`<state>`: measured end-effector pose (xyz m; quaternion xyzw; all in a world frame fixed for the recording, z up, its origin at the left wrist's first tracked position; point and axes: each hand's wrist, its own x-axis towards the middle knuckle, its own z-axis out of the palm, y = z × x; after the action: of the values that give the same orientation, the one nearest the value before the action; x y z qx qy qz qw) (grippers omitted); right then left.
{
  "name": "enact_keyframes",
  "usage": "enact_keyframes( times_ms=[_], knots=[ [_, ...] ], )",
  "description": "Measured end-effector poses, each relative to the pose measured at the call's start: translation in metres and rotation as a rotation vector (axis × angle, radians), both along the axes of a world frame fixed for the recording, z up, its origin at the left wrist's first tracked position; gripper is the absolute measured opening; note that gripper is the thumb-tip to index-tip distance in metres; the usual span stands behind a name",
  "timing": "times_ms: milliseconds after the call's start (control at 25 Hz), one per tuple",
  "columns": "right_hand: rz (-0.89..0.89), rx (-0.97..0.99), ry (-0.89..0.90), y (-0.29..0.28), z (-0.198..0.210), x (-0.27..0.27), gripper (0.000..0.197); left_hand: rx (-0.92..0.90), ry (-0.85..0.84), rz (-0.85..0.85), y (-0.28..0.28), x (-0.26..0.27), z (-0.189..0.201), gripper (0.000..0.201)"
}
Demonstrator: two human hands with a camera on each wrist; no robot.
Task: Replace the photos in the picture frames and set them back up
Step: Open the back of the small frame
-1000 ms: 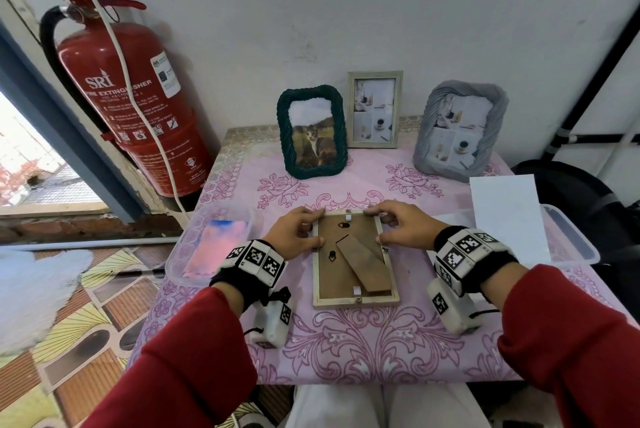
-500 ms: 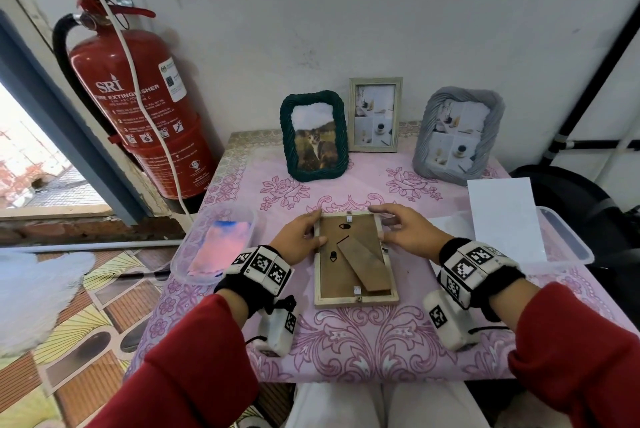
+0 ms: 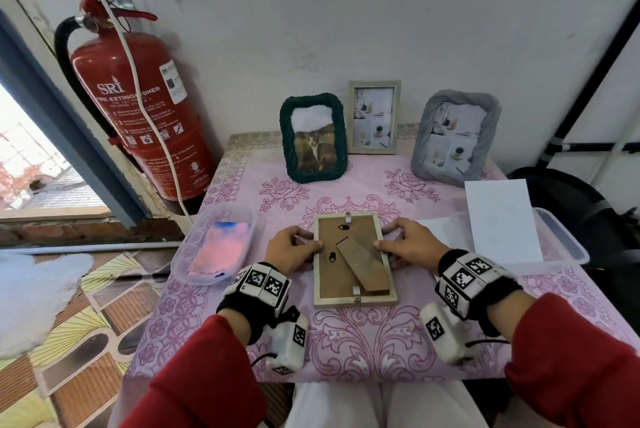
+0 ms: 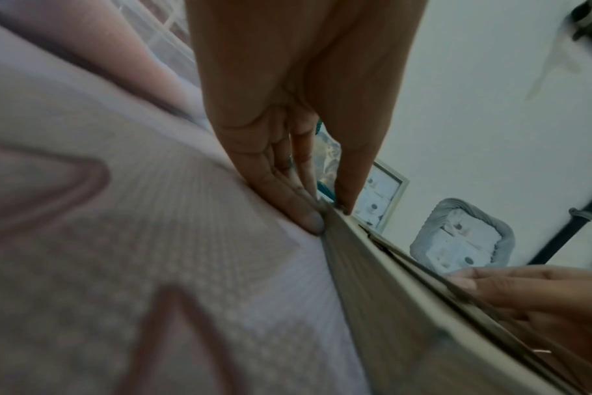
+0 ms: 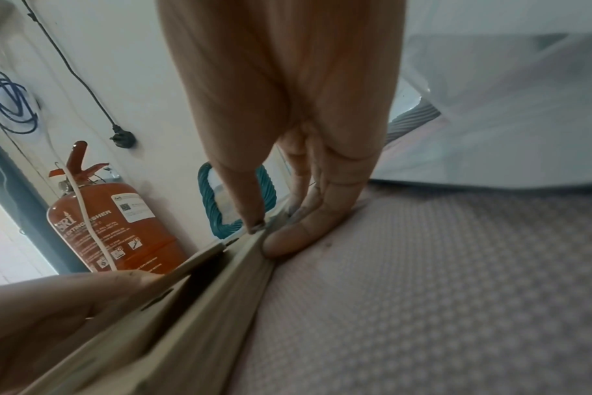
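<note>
A light wooden picture frame (image 3: 354,258) lies face down on the pink tablecloth (image 3: 346,341), brown backing and folded stand up. My left hand (image 3: 294,249) pinches its left edge: in the left wrist view the hand (image 4: 328,213) has its thumb on top of the frame (image 4: 389,294) and fingers at its side. My right hand (image 3: 405,245) pinches the right edge the same way, as the right wrist view shows of the hand (image 5: 269,232) and the frame (image 5: 186,307). The photo side is hidden.
Three frames stand at the back by the wall: a green rope one with a cat photo (image 3: 313,138), a pale wooden one (image 3: 374,117), a grey one (image 3: 455,138). A plastic tub with a pink print (image 3: 216,244) sits left, a tub with a white sheet (image 3: 498,219) right. A fire extinguisher (image 3: 138,109) stands left of the table.
Both hands have slid from the frame's top corners down to the middle of its side edges. The frame itself has stayed flat in place.
</note>
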<state>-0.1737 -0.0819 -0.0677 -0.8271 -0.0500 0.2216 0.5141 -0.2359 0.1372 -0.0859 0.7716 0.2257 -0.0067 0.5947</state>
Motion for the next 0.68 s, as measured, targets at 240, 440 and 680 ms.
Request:
enact_keyframes(
  times_ms=[240,440,680],
  knots=[
    [0.014,0.008,0.013,0.0018,-0.0010,0.0026,0.026,0.107,0.011,-0.058,0.0030,0.0032,-0.0003,0.019],
    [0.015,0.001,-0.018,0.0027,-0.0019,0.0027,0.022,0.123,-0.002,-0.099,0.0048,0.0042,0.0017,0.019],
    [0.021,0.010,-0.029,0.0018,-0.0031,0.0019,0.020,0.134,-0.012,-0.102,0.0053,0.0076,-0.0002,0.016]
  ],
)
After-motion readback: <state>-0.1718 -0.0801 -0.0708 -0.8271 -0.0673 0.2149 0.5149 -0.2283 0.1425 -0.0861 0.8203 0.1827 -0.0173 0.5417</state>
